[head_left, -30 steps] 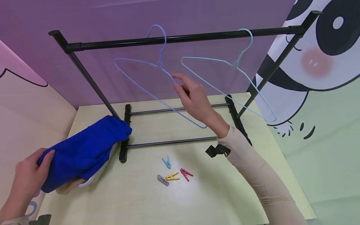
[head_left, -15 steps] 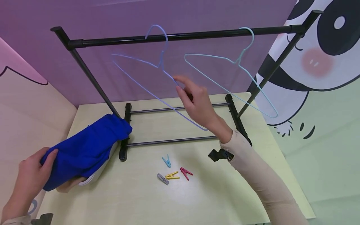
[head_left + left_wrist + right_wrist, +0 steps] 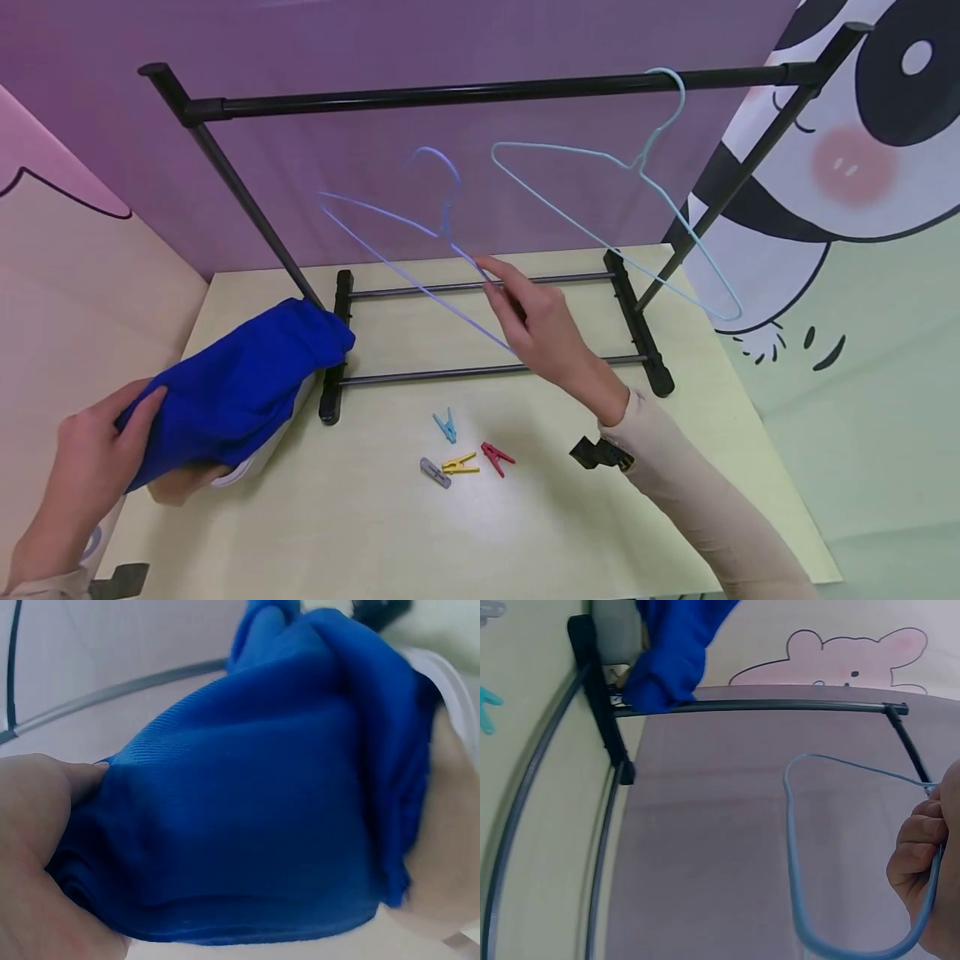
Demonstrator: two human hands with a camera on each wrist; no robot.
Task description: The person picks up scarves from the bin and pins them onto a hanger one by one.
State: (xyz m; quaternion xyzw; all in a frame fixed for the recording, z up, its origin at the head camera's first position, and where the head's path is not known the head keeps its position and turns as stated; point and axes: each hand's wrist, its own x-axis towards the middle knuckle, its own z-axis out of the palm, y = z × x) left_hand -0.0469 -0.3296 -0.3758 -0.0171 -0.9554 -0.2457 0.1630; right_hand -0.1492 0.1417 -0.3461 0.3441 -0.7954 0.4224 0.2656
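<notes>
My left hand (image 3: pixel 101 450) grips one end of a folded blue cloth garment (image 3: pixel 240 387), thumb on top. In the left wrist view the ribbed blue fabric (image 3: pixel 247 810) fills the middle, its layers folded at the thumb. The cloth's far end reaches the rack's left foot. My right hand (image 3: pixel 543 329) pinches a periwinkle wire hanger (image 3: pixel 405 218) on its right shoulder. That hanger's hook stands below the rail, apart from it. In the right wrist view the curled fingers (image 3: pixel 919 840) hold the hanger (image 3: pixel 791 847). A mint hanger (image 3: pixel 577 208) hangs on the rail at right.
A black clothes rack (image 3: pixel 450 93) stands on the pale table (image 3: pixel 525 533). Blue (image 3: pixel 446 427), yellow (image 3: pixel 460 463), red (image 3: pixel 497 458) and grey (image 3: pixel 435 472) clothespins lie in front of it. A whitish container (image 3: pixel 258 458) and something beige (image 3: pixel 183 483) show partly under the blue garment.
The periwinkle hanger has come off the rail and moved down with my right hand. My left hand and the blue garment have shifted slightly rightward in view. The clothespins have stayed put.
</notes>
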